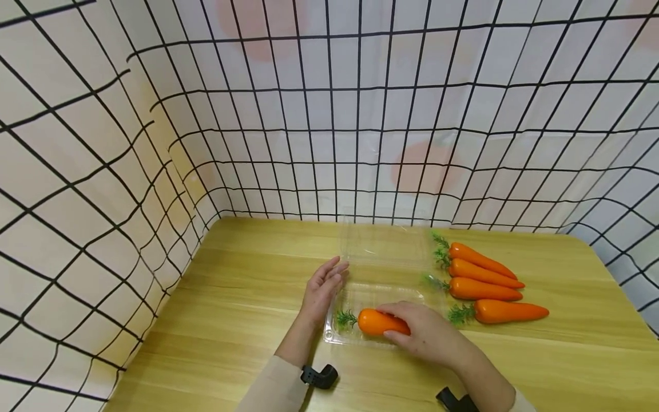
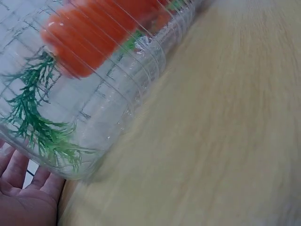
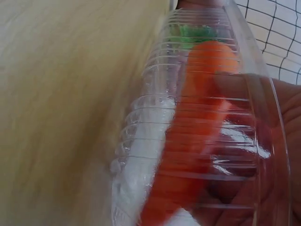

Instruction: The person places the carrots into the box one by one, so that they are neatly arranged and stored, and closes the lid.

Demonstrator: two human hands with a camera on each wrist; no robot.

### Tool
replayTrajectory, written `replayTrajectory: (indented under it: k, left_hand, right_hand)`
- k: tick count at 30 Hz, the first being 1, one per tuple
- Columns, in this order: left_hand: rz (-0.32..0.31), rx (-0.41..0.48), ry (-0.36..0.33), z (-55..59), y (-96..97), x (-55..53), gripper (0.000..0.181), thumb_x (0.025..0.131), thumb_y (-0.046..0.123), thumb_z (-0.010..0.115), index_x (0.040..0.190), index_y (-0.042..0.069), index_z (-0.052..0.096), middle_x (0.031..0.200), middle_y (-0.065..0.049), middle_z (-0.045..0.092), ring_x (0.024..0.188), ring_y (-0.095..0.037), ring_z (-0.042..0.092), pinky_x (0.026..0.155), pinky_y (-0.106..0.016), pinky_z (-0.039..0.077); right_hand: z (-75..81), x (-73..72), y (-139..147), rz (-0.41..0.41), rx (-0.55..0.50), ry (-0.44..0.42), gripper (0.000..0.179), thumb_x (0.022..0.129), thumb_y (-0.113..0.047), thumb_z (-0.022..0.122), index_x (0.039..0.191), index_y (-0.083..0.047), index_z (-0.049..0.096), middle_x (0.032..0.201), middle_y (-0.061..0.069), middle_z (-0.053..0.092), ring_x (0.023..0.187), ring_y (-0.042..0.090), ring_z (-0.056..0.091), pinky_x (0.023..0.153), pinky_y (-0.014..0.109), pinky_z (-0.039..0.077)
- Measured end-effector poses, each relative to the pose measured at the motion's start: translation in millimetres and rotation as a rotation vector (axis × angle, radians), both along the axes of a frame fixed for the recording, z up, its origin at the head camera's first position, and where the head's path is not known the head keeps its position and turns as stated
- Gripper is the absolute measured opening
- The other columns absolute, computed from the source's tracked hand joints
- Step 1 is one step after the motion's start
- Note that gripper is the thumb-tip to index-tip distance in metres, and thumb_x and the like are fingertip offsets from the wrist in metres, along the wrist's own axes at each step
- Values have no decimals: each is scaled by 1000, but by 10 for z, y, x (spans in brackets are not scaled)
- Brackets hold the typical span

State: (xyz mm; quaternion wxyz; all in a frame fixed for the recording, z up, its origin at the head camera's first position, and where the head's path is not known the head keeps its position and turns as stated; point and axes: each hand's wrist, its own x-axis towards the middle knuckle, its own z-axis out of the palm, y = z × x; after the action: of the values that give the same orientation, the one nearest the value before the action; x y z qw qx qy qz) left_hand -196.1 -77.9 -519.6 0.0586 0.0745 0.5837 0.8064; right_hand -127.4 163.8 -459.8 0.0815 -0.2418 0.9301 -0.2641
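Observation:
My right hand grips an orange toy carrot by its body, thumb on the near side and fingers over the top. The carrot lies level within the clear plastic box, its green leaves towards the left end. Through the ribbed box wall, the right wrist view shows the same carrot with fingers around it. My left hand is at the box's left edge with its fingers extended, palm towards the box. Behind the base, the box's clear lid is folded back.
Several more toy carrots lie to the right of the box on the wooden table, leaves pointing left. A black wire grid rises behind the table and along both sides. Each wrist wears a black band.

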Motion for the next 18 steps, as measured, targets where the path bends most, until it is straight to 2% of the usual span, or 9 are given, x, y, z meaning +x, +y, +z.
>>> replayTrajectory:
  k: [7,13,18]
  left_hand:
    - [-12,1,7,-27,-2,-14,52,104,6,48,153,-6,35,154,-30,45,144,-47,44,123,-51,33]
    - [-3,-13,6,-18,-5,-10,52,104,6,48,153,-5,36,153,-30,46,144,-46,44,122,-48,35]
    - [-2,-22,10,-9,-5,-7,52,104,7,48,153,-7,35,153,-30,46,143,-46,45,122,-49,35]
  right_hand:
    - [-5,-15,35,20,11,-4,38,94,-31,73,131,-25,68,125,-2,72,115,23,67,99,51,56]
    - [7,-9,18,39,56,33,36,94,-28,73,130,-22,70,121,-1,73,112,22,68,99,50,56]
    - [20,5,23,49,76,3,36,95,-31,71,131,-23,70,119,-2,74,109,20,69,97,49,57]
